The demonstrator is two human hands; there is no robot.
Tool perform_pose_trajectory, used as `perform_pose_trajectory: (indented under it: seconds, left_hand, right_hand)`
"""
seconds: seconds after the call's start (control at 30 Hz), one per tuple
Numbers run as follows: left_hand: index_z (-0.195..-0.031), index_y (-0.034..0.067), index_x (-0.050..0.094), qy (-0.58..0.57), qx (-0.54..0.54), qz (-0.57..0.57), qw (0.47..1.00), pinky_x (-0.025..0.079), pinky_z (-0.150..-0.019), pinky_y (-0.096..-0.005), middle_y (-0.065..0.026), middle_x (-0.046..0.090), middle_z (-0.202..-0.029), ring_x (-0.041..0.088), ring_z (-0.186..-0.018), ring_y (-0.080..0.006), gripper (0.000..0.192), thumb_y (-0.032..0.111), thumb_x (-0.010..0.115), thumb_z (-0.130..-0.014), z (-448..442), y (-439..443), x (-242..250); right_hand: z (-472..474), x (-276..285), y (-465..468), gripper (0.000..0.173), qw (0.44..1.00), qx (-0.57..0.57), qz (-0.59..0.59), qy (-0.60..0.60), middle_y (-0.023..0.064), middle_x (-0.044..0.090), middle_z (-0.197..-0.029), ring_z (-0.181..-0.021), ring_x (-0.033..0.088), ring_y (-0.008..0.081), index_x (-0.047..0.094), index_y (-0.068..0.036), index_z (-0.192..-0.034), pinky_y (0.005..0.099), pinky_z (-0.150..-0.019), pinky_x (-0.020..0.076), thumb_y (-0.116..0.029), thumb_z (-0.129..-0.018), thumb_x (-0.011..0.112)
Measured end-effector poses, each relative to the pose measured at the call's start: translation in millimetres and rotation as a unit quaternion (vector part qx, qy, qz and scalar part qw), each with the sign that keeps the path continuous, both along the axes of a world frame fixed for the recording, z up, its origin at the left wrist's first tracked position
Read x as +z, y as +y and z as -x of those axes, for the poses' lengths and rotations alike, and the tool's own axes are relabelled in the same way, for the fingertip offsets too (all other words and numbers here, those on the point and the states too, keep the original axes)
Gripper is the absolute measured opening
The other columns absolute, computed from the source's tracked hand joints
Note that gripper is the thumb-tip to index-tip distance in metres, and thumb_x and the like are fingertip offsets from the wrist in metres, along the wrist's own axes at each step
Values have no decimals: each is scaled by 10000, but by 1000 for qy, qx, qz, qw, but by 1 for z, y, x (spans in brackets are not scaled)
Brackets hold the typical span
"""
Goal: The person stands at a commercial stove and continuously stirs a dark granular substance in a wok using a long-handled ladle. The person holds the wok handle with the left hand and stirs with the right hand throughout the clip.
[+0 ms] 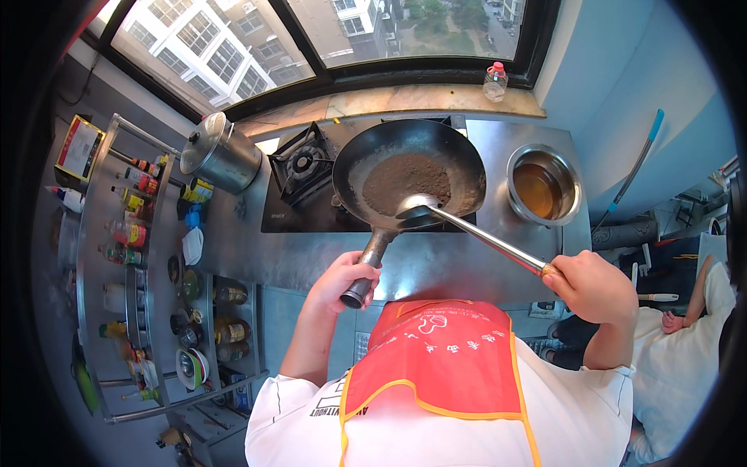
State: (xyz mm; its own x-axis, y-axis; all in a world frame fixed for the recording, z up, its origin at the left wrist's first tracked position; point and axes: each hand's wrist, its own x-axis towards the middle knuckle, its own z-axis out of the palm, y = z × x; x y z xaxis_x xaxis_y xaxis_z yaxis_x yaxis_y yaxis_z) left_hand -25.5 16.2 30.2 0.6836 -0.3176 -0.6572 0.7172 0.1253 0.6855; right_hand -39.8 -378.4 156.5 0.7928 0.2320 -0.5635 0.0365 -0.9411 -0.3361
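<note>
A dark metal wok [467, 175] sits over the right side of a gas cooktop. My left hand [344, 280] is closed around its tubular handle [376, 251]. Brown powder or fine crumbs [402, 175] cover the bottom of the wok. With my right hand [595, 286] I grip the wooden end of a long-handled metal wok ladle [484, 233]. The ladle's bowl [417, 204] rests in the powder at the wok's near side; the underside of the bowl is hidden.
Right of the wok stands a steel pot [575, 195] of amber liquid. A bare burner [303, 163] and a lidded stockpot [227, 157] are at left. Bottles fill a metal shelf rack [154, 245]. A plastic bottle [495, 84] stands on the windowsill. Another person [683, 350] is at right.
</note>
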Motion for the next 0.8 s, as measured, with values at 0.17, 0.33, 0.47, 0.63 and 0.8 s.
perform_pose_trajectory:
  seconds: [0.17, 0.33, 0.47, 0.63, 0.8]
  left_hand:
    - [-1077, -54, 542, -15, 8, 12, 1000, 478, -361, -304, -95, 606, -718, 579, -437, -169, 318, 63, 655, -804, -6, -4, -1]
    - [-988, -20, 532, -26, 11, 16, 999, 466, -359, -322, -94, 597, -712, 577, -435, -180, 244, 65, 663, -801, -15, -9, -4]
    - [-1047, -42, 528, -28, 16, 19, 999, 454, -367, -305, -93, 605, -713, 574, -437, -175, 297, 58, 655, -799, -23, -11, -9]
    - [-1076, -41, 522, -30, 35, 20, 999, 444, -370, -295, -96, 612, -716, 571, -436, -173, 313, 41, 650, -802, -28, -21, -22]
    - [-1080, -37, 522, -33, 20, 6, 999, 452, -371, -296, -91, 612, -711, 570, -435, -170, 317, 47, 646, -801, -32, -18, -25]
  right_hand:
    - [-5, -2, 0, 318, 1000, -1, 0, -11, 192, 706, -791, -720, 691, 362, 694, 4, -919, 427, -649, 544, -268, -1029, 572]
    - [-11, -7, -2, 313, 1000, -1, -3, -20, 202, 701, -792, -724, 691, 360, 701, 5, -937, 435, -649, 540, -268, -1024, 577]
    - [-16, -10, 1, 310, 1000, -6, -8, -28, 204, 702, -799, -731, 691, 359, 708, 2, -949, 438, -653, 538, -270, -1023, 579]
    - [-25, -12, 4, 302, 999, -14, 5, -36, 196, 704, -801, -735, 690, 353, 714, -5, -953, 436, -663, 538, -270, -1020, 586]
    - [-27, -13, 4, 304, 999, -8, -1, -52, 197, 698, -795, -727, 686, 349, 718, -1, -948, 433, -666, 531, -266, -1019, 586]
